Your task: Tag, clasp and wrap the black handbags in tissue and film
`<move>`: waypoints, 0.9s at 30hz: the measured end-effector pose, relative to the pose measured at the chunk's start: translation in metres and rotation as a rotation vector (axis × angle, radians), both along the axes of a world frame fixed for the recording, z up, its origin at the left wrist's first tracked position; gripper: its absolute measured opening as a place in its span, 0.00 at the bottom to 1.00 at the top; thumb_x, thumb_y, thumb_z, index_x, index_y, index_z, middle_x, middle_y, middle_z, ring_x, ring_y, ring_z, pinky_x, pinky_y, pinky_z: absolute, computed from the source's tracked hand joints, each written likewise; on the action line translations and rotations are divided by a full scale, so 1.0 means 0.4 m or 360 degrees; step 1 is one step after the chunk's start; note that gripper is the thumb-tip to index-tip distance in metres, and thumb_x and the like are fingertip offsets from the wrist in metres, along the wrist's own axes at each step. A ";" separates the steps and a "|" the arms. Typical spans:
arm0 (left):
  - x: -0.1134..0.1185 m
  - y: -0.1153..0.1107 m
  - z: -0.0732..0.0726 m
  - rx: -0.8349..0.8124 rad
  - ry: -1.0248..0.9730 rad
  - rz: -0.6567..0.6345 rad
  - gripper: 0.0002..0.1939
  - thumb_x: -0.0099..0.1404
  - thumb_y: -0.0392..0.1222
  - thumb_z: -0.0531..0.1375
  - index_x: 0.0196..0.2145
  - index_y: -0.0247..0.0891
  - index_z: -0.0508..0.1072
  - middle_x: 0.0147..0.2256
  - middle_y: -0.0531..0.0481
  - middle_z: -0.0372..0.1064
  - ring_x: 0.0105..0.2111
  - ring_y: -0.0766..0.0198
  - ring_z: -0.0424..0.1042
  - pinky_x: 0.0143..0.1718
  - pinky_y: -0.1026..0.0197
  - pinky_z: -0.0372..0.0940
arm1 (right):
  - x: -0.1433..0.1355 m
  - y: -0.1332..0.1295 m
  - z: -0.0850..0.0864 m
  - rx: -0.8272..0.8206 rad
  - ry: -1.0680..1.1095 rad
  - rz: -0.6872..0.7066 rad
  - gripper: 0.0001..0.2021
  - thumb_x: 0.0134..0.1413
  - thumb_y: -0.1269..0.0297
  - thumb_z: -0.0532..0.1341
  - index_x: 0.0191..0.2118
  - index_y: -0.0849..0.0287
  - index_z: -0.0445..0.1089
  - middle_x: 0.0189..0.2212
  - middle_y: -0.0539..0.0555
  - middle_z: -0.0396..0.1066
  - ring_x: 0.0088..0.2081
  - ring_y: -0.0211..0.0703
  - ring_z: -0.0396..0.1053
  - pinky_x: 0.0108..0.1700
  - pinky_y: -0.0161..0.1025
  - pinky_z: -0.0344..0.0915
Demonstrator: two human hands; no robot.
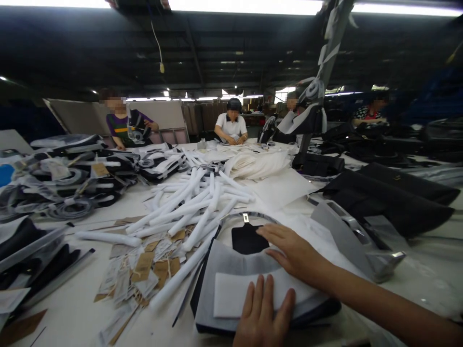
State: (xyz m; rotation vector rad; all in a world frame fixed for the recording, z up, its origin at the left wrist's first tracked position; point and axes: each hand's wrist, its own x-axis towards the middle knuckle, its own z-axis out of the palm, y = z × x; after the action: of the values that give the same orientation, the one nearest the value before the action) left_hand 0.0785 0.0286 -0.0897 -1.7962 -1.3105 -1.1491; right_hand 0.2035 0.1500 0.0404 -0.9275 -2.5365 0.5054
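Bright tube lights (246,6) are hung above a dim workshop, where a white table (85,282) is heavily loaded. Near the middle of its near edge, a dark bag (235,265) is laid flat under pale wrapping, directly beneath both hands. A white pad (227,296) on its lower half is pressed by the spread fingers of the left hand (262,313); at the black flap (249,239) above, the right hand (294,248) is extended flat from the right. The hands are held apart, and nothing is gripped. Paper tags (142,267) and white tubes (202,221) are strewn left of the bag; black bags (390,197) are laid toward the table's right edge. At the far edge, a person in white (231,126) is seated.
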 end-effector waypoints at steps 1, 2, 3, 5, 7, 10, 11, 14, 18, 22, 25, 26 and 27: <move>0.002 0.000 0.001 -0.0006 -0.0011 -0.0006 0.20 0.74 0.41 0.53 0.61 0.51 0.68 0.50 0.44 0.76 0.54 0.53 0.73 0.62 0.50 0.61 | 0.015 -0.029 -0.004 -0.0017 -0.0026 0.0079 0.19 0.61 0.68 0.60 0.57 0.55 0.71 0.56 0.58 0.72 0.60 0.53 0.66 0.63 0.51 0.61; 0.005 0.001 0.000 -0.0003 -0.0027 -0.0017 0.19 0.74 0.42 0.54 0.60 0.50 0.70 0.50 0.44 0.76 0.55 0.53 0.73 0.62 0.50 0.60 | 0.029 -0.054 -0.010 -0.0060 -0.0061 0.0158 0.16 0.63 0.67 0.59 0.55 0.53 0.73 0.53 0.56 0.75 0.56 0.51 0.70 0.61 0.47 0.65; 0.008 0.002 -0.001 0.0008 -0.0049 -0.0030 0.18 0.73 0.42 0.55 0.58 0.49 0.71 0.51 0.43 0.76 0.55 0.53 0.73 0.63 0.50 0.60 | 0.042 -0.074 -0.015 -0.0125 -0.0100 0.0223 0.15 0.64 0.66 0.58 0.53 0.53 0.74 0.50 0.55 0.76 0.53 0.49 0.72 0.59 0.45 0.67; 0.012 0.003 -0.006 0.0032 -0.0101 -0.0054 0.16 0.71 0.43 0.59 0.56 0.48 0.73 0.52 0.42 0.74 0.56 0.53 0.72 0.63 0.50 0.59 | 0.065 -0.095 -0.019 -0.0278 -0.0159 0.0267 0.15 0.65 0.63 0.58 0.55 0.52 0.73 0.51 0.55 0.76 0.54 0.49 0.72 0.59 0.44 0.67; 0.010 0.002 -0.007 0.0005 -0.0096 -0.0091 0.16 0.70 0.43 0.61 0.54 0.46 0.73 0.57 0.41 0.71 0.58 0.51 0.70 0.63 0.49 0.60 | 0.082 -0.094 -0.010 -0.0417 -0.0189 0.0269 0.19 0.65 0.60 0.59 0.60 0.51 0.69 0.56 0.56 0.73 0.57 0.51 0.69 0.61 0.45 0.65; -0.010 -0.006 0.013 -0.0094 0.0008 -0.0154 0.17 0.71 0.43 0.59 0.56 0.45 0.71 0.61 0.40 0.66 0.60 0.49 0.67 0.64 0.46 0.58 | 0.100 -0.067 0.019 -0.0630 -0.0258 0.0347 0.26 0.62 0.56 0.63 0.64 0.50 0.64 0.61 0.56 0.68 0.61 0.53 0.66 0.64 0.48 0.61; -0.020 -0.010 0.027 -0.0122 0.0075 -0.0183 0.18 0.72 0.43 0.58 0.58 0.46 0.70 0.61 0.40 0.66 0.60 0.48 0.67 0.64 0.45 0.56 | 0.104 -0.057 0.027 -0.0683 -0.0279 0.0390 0.29 0.60 0.54 0.65 0.65 0.49 0.63 0.62 0.57 0.66 0.62 0.55 0.65 0.64 0.49 0.60; -0.050 -0.022 0.079 -0.0168 0.0350 -0.0290 0.21 0.72 0.41 0.57 0.61 0.45 0.67 0.56 0.39 0.71 0.59 0.49 0.68 0.66 0.43 0.52 | 0.113 -0.032 0.038 -0.0779 -0.0328 0.0473 0.38 0.52 0.50 0.70 0.67 0.49 0.60 0.64 0.58 0.63 0.63 0.57 0.62 0.65 0.50 0.57; -0.065 -0.031 0.119 -0.0128 0.0468 -0.0317 0.20 0.70 0.40 0.59 0.59 0.43 0.71 0.56 0.41 0.71 0.61 0.47 0.66 0.67 0.38 0.47 | 0.117 -0.017 0.028 -0.0766 -0.0270 0.0575 0.38 0.50 0.49 0.71 0.66 0.49 0.61 0.63 0.58 0.65 0.63 0.56 0.63 0.65 0.50 0.56; -0.053 -0.030 0.106 -0.0098 0.0376 -0.0272 0.19 0.70 0.42 0.59 0.58 0.47 0.72 0.59 0.42 0.68 0.64 0.44 0.60 0.67 0.36 0.46 | 0.110 -0.012 0.038 -0.0693 -0.0183 0.0659 0.34 0.53 0.48 0.69 0.64 0.48 0.65 0.61 0.58 0.67 0.62 0.54 0.64 0.64 0.47 0.58; -0.040 -0.024 0.088 -0.0057 0.0295 -0.0255 0.19 0.70 0.42 0.58 0.58 0.48 0.72 0.61 0.43 0.66 0.64 0.45 0.60 0.67 0.35 0.46 | 0.101 -0.016 0.062 -0.0671 -0.0193 0.0706 0.31 0.55 0.50 0.68 0.63 0.47 0.66 0.60 0.58 0.68 0.62 0.54 0.64 0.63 0.48 0.60; -0.037 -0.023 0.084 -0.0032 0.0267 -0.0246 0.19 0.70 0.42 0.59 0.58 0.49 0.72 0.61 0.43 0.66 0.64 0.45 0.60 0.66 0.35 0.47 | 0.100 -0.018 0.070 -0.0665 -0.0207 0.0730 0.30 0.55 0.52 0.68 0.63 0.47 0.66 0.60 0.58 0.68 0.61 0.54 0.65 0.63 0.48 0.60; -0.034 -0.021 0.082 -0.0008 0.0247 -0.0234 0.19 0.70 0.42 0.59 0.58 0.49 0.72 0.61 0.43 0.66 0.64 0.45 0.61 0.66 0.35 0.48 | 0.100 -0.021 0.078 -0.0653 -0.0235 0.0745 0.29 0.56 0.53 0.68 0.63 0.47 0.66 0.60 0.58 0.68 0.61 0.53 0.65 0.62 0.47 0.61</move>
State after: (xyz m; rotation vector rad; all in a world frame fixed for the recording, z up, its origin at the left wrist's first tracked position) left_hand 0.0647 0.0203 -0.0571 -1.9703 -1.1084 -1.0595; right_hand 0.2434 0.1418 0.0714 -0.4939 -2.8480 1.1690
